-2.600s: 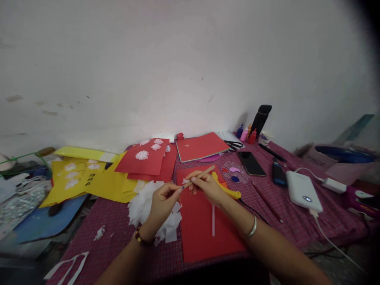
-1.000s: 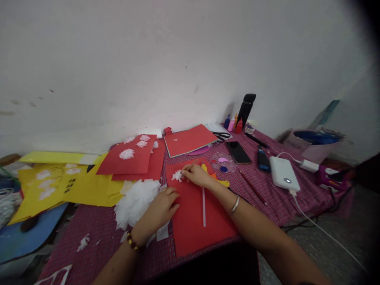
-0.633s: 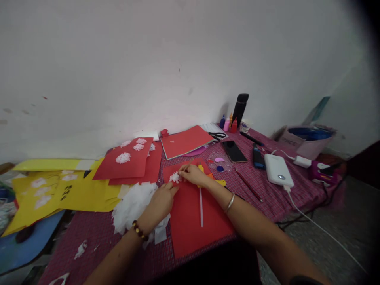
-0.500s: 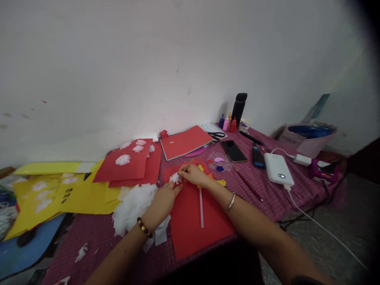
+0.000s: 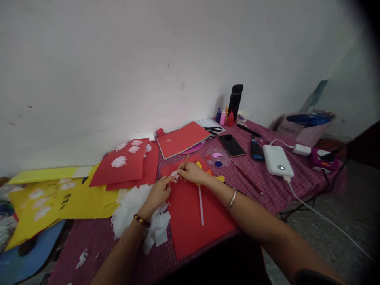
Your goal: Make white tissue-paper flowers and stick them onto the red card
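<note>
A red paper sheet [image 5: 192, 221] lies in front of me on the checked cloth, with a thin white strip [image 5: 201, 205] on it. At its far left corner sits a small white tissue flower [image 5: 173, 175]. My left hand [image 5: 157, 193] reaches to it, index finger stretched out and touching the flower, other fingers curled. My right hand [image 5: 193, 173] is closed round a thin wooden stick [image 5: 185, 160], its lower end at the flower. A pile of white tissue squares [image 5: 133, 209] lies under my left wrist.
Red sheets with tissue flowers [image 5: 121, 164] and yellow sheets [image 5: 59, 194] lie to the left. Behind are a red folder [image 5: 182, 138], scissors [image 5: 214, 130], a paint palette [image 5: 216, 157], a phone [image 5: 231, 145], a white power bank [image 5: 278, 160] with cable, small bottles [image 5: 224, 116] and a black flask [image 5: 236, 99].
The hands came down from in front of me to the red sheet. The tissue flower now lies on the sheet's corner. My left hand moved from flat on the paper to touching the flower.
</note>
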`<state>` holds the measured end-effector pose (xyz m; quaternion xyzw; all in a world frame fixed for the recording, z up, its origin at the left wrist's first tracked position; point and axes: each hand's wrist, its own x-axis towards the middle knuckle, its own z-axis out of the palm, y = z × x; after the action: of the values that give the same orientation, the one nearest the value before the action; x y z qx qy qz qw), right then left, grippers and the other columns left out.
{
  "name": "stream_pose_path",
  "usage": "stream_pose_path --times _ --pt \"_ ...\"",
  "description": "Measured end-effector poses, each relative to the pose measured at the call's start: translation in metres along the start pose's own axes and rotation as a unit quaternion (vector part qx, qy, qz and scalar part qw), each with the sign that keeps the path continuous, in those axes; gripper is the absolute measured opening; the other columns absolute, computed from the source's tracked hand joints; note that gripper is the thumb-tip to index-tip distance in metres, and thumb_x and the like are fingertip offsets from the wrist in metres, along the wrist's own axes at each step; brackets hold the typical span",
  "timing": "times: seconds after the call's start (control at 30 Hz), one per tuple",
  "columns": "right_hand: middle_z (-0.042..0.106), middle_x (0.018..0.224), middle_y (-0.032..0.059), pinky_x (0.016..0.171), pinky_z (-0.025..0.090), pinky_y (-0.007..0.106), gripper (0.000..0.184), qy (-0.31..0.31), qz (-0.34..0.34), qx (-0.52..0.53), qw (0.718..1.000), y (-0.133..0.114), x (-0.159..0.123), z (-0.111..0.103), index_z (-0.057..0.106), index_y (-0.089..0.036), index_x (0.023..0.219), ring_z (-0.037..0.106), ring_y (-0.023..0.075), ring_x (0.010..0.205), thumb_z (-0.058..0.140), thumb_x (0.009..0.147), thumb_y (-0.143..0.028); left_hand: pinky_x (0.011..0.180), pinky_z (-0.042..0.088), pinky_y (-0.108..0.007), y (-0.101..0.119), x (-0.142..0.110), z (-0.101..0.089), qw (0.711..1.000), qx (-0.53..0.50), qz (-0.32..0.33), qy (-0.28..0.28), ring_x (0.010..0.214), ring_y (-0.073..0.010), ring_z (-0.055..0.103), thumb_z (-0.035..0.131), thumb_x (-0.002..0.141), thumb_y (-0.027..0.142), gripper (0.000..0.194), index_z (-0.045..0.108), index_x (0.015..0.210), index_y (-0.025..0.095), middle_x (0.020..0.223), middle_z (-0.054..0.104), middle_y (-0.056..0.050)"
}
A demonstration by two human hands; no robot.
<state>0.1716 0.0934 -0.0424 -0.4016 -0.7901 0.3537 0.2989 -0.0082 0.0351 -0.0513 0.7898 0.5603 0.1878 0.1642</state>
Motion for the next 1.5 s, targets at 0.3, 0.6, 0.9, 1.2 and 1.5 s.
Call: stream_pose_path --times 0.3,0.6,0.9,1.2,1.5 --pt "0.061 0.061 0.0007 0.054 0.035 0.019 0.019 -0.006 -0.001 0.006 1.000 -0.003 0.001 0.000 0.061 -0.014 0.067 0.054 0.0101 0.056 0.047 0.080 -0.016 0.067 0.040 -0.024 -0.003 0.001 0.000 0.999 -0.052 -0.003 0.013 0.070 -0.0137 0.053 0.039 0.070 0.006 0.047 0.059 0.111 0.019 0.080 0.057 -0.002" --pt "0.056 0.056 -0.0014 0.054 0.035 0.019 0.020 0.011 0.002 0.019 1.000 -0.001 0.003 -0.003 0.057 -0.014 0.063 0.052 0.0094 0.056 0.045 0.078 -0.017 0.058 0.037 -0.022 0.009 0.004 0.014 0.994 -0.068 -0.064 0.059 0.066 -0.0147 0.056 0.051 0.079 0.035 0.025 0.066 0.092 0.020 0.074 0.065 -0.001" --pt "0.059 0.059 0.0002 0.052 0.036 0.018 0.022 -0.034 -0.005 0.034 0.999 -0.003 -0.001 -0.008 0.057 -0.013 0.061 0.053 0.0088 0.054 0.045 0.078 -0.016 0.053 0.034 -0.021 0.006 0.001 0.016 0.998 -0.027 -0.042 0.040 0.056 -0.0119 0.049 0.051 0.074 0.022 0.023 0.064 0.093 0.020 0.060 0.054 0.004" --pt "0.061 0.062 0.0005 0.055 0.036 0.018 0.019 -0.075 -0.013 0.002 0.997 -0.012 -0.005 -0.007 0.061 -0.012 0.068 0.054 0.0090 0.057 0.044 0.076 -0.013 0.073 0.044 -0.025 -0.001 0.001 0.016 0.989 -0.139 -0.037 0.040 0.079 -0.0156 0.060 0.043 0.074 0.014 0.026 0.066 0.084 0.017 0.083 0.068 -0.002" --pt "0.062 0.065 0.0011 0.056 0.035 0.018 0.018 -0.055 -0.015 -0.024 0.998 -0.012 -0.005 -0.007 0.062 -0.011 0.069 0.053 0.0092 0.060 0.045 0.076 -0.012 0.066 0.043 -0.024 -0.003 0.001 0.020 0.991 -0.108 -0.064 0.050 0.071 -0.0142 0.058 0.049 0.071 0.012 0.023 0.067 0.085 0.018 0.076 0.066 -0.001"
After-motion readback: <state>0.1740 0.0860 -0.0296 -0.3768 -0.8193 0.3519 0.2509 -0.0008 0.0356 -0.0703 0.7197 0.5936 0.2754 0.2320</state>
